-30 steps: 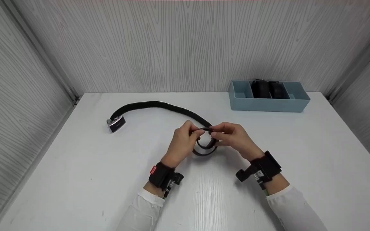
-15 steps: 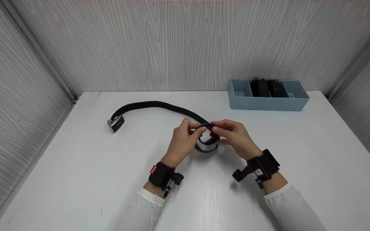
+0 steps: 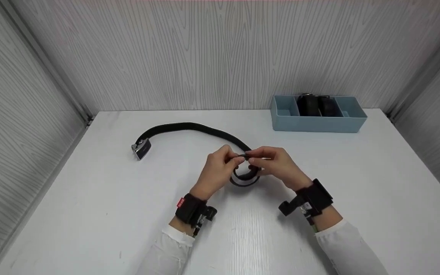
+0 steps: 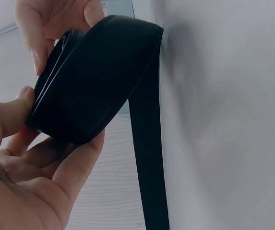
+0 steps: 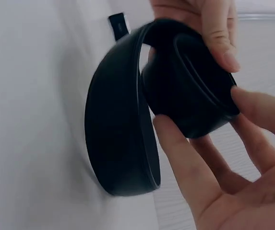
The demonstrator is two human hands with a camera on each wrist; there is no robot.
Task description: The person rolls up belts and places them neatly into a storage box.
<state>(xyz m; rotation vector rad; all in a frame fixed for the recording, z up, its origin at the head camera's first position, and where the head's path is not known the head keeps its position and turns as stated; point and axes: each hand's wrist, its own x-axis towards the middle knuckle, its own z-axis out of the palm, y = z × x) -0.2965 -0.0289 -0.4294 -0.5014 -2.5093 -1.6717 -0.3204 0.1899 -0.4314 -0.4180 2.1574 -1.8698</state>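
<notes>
A black belt (image 3: 204,128) lies in an arc on the table, its silver-edged buckle (image 3: 142,149) at the left end. Its other end is curled into loose loops between both hands. The left hand (image 3: 214,172) pinches the top of the coil from the left, and the right hand (image 3: 281,166) pinches it from the right. In the left wrist view the coiled strap (image 4: 89,81) stands on edge between the fingers. Seen from the right wrist, an inner coil (image 5: 175,91) sits inside a wider outer loop (image 5: 115,120), with thumb and fingers around the inner one.
A light blue divided box (image 3: 315,124) stands at the back right of the white table (image 3: 90,214). Two rolled black belts (image 3: 308,105) sit in its middle part. Grey wood-patterned panels rise behind and at both sides.
The hands rose slightly with the coil, then came back down. The buckle end has shifted a little to the right and turned slightly. Both hands keep their pinch on the coil.
</notes>
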